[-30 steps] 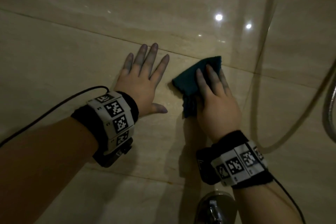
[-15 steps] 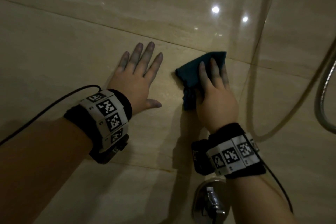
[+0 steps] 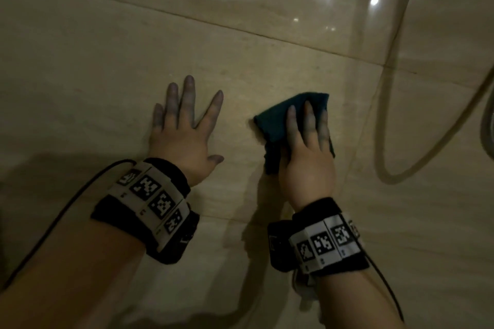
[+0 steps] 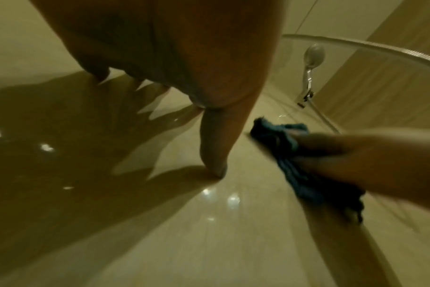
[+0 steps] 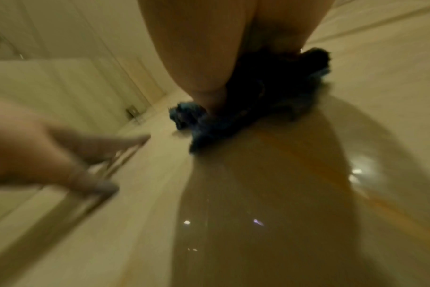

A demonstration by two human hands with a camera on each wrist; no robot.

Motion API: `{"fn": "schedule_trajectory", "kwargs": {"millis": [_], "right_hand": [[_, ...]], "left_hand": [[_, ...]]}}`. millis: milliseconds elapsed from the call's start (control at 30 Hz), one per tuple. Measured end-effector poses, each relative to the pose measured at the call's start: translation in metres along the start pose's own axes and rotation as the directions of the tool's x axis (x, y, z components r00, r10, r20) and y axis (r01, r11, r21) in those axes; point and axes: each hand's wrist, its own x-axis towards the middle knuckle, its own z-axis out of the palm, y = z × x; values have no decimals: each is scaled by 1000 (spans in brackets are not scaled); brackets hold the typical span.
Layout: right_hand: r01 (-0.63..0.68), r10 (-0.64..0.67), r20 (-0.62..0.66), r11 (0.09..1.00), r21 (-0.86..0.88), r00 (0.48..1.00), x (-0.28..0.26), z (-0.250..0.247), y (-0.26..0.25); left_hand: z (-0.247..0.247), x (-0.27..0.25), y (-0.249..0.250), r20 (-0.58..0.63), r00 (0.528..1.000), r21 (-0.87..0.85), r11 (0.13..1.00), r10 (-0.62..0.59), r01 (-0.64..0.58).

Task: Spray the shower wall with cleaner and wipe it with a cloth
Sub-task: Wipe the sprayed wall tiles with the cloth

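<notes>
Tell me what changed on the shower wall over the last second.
Little changed. The right hand slid the cloth slightly away from the left hand, so the gap between them widened, and the tap fitting below has dropped out of the head view. Nothing was picked up or let go: the right hand's fingers still press the cloth flat, and the left hand stays spread on the wall.

left hand [image 3: 184,139] flat on the shower wall [image 3: 80,61], fingers [image 3: 187,99] spread | right hand [image 3: 307,157] pressing the dark teal cloth [image 3: 275,120] onto the tile, straight fingers on top | hose [image 3: 489,115] at far right edge
</notes>
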Motion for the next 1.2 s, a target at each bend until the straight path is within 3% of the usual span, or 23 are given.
{"fn": "schedule_trajectory", "kwargs": {"millis": [267,433,667,800,1033,1200], "right_hand": [[62,-62,7,998,-2,998,14,-9,-2],[120,-120,-60,993,0,991,-14,19,-4],[77,-76,-40,996,34,996,4,15,-20],[109,-95,-186,992,65,978,-3,26,-16],[-64,84,-166,991,118,983,-68,68,7],[-61,85,-184,989,132,979,-56,60,12]], "left_hand": [[24,-24,-18,13,994,-121,987,-105,106],[34,-30,-30,-12,997,-112,991,-73,71],[39,-30,-26,-62,995,-146,987,-83,73],[43,-32,-21,-64,994,-153,985,-89,78],[56,-40,-3,-81,996,-150,989,-23,10],[64,-43,4,-112,994,-130,991,-17,2]]}}
